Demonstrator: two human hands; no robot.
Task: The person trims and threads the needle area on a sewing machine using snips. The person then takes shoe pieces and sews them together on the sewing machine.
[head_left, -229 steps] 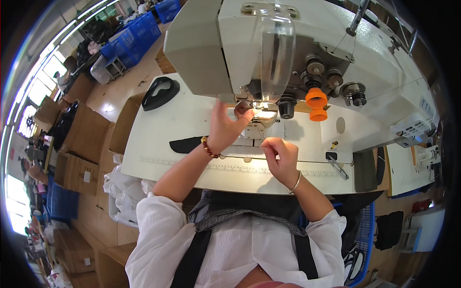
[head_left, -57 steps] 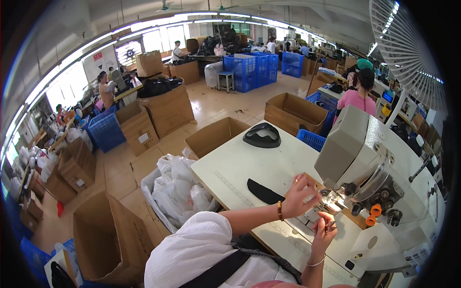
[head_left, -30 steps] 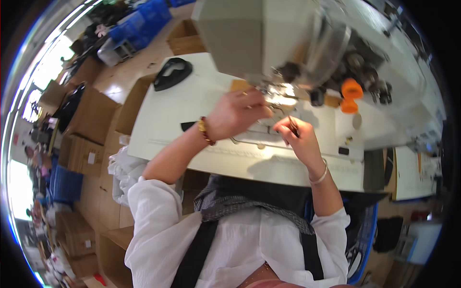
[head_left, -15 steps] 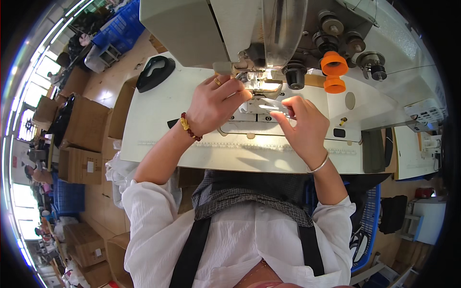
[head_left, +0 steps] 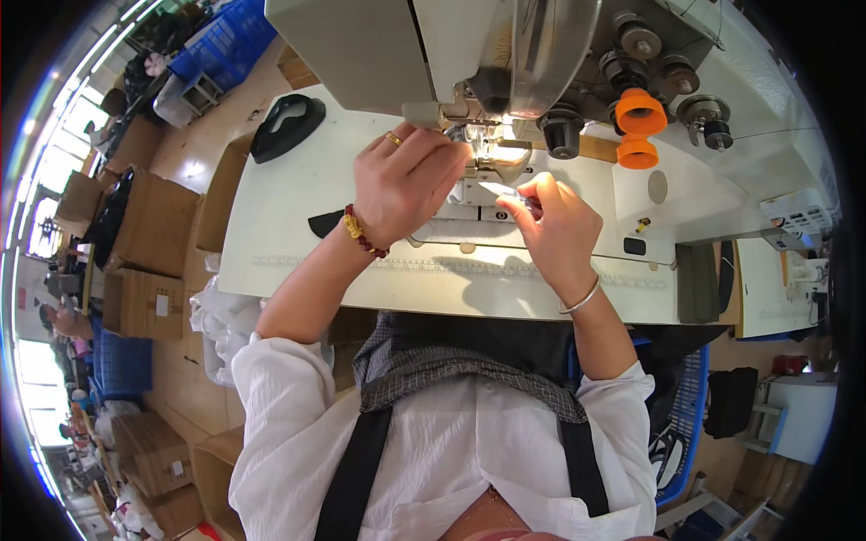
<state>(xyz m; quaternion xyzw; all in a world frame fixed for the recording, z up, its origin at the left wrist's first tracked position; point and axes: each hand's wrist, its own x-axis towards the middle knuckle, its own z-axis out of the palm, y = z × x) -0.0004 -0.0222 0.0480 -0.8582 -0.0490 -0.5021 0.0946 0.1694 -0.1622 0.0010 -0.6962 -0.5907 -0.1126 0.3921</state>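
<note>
My left hand [head_left: 406,176] is at the needle area of the sewing machine [head_left: 361,54], thumb and fingertips pinched together beside the presser foot [head_left: 501,160]. Whatever those fingertips hold is hidden or too small to see. A little to the right and nearer me, my right hand [head_left: 557,224] grips a small pointed tool [head_left: 498,188] with a shiny, pale blade, like thread snips. Its tip points left toward the machine's bed below the needle, and the fingers cover most of its handle. The machine's lamp brightly lights the metal parts there.
Black dials and orange tension knobs [head_left: 639,113] hang on the machine's front. A black curved piece [head_left: 289,128] lies at the table's far left. A ruler strip [head_left: 451,267] runs along the near edge. Cardboard boxes [head_left: 149,225] stand left, a blue basket [head_left: 690,406] right.
My right hand has drawn slightly left and nearer the left hand, turning the tool so its tip points left. My left hand stays pinched by the needle area. The view has shifted slightly.
</note>
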